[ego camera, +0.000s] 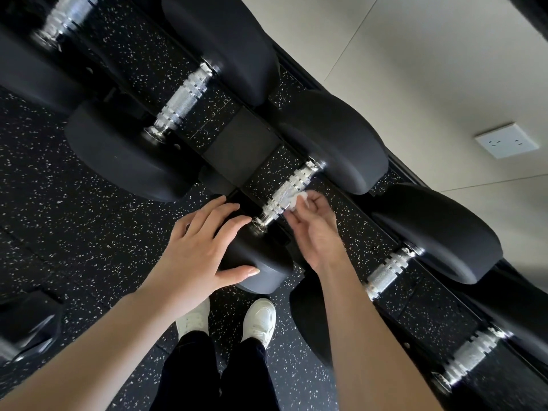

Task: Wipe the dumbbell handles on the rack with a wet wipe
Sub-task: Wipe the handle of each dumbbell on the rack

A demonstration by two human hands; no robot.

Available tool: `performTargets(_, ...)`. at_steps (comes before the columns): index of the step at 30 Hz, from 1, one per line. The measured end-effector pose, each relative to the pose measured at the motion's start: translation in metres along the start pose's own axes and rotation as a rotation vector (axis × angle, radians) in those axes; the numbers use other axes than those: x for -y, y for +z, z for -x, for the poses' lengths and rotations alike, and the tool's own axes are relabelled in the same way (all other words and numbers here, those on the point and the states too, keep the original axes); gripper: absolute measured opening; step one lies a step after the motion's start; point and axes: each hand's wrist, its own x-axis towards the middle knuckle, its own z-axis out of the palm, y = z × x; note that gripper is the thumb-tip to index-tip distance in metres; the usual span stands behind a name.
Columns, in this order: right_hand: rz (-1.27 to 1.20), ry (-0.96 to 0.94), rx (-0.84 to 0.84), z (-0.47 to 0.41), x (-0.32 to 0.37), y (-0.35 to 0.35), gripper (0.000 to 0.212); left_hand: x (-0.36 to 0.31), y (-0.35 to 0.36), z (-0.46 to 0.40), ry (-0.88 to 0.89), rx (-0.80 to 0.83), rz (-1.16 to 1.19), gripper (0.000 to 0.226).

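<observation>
1. Nearest, the left hand (199, 244) lies flat with fingers spread on the near head (261, 262) of a dumbbell, gripping nothing, seemingly steadying it.
2. Just beyond, the right hand (314, 229) pinches a bunched wet wipe (296, 201) against the right side of that dumbbell's knurled handle (286, 195), which lies on the rack (237, 137).
3. The step in hand looks like wiping this handle; next the wipe likely needs working round and along the bar.
4. Farther along the rack, the neighbouring handle (183, 103) to the left and another handle (387, 271) to the right await their turn, if not done.
</observation>
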Motion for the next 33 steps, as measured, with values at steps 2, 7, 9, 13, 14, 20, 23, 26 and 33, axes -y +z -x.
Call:
performTargets(2,0.014,0.076,0.041,0.007,-0.009,-0.003,0.018,0.000,0.001,0.000,0.002,0.001,0.001,0.069)
performTargets(7,0.035,0.145,0.080,0.012,-0.021,-0.004,0.023,0.000,0.001,0.000,-0.002,-0.001,0.010,0.070)
performTargets(9,0.097,0.159,0.074,0.012,-0.019,-0.004,0.024,0.000,0.001,0.000,-0.004,-0.002,0.010,0.070)
performTargets(13,0.341,0.162,0.038,0.016,-0.017,0.000,0.027,0.000,0.001,0.001,-0.007,0.005,0.007,0.070)
performTargets(14,0.423,0.150,0.024,0.017,-0.019,0.002,0.027,0.000,0.001,0.001,-0.007,0.004,0.008,0.069)
performTargets(20,0.669,0.086,-0.083,0.029,-0.023,0.005,0.029,0.000,-0.001,0.001,-0.002,-0.015,0.013,0.067)
performTargets(23,0.731,0.028,-0.189,0.034,-0.023,0.011,0.027,0.000,0.000,0.001,0.001,-0.030,0.016,0.066)
performTargets(26,0.865,-0.103,-0.316,0.042,-0.023,0.019,0.021,0.001,0.002,0.001,-0.006,-0.040,0.008,0.066)
performTargets(33,1.071,-0.514,-0.289,0.045,-0.017,0.041,0.015,0.003,0.004,0.001,-0.018,-0.033,0.022,0.070)
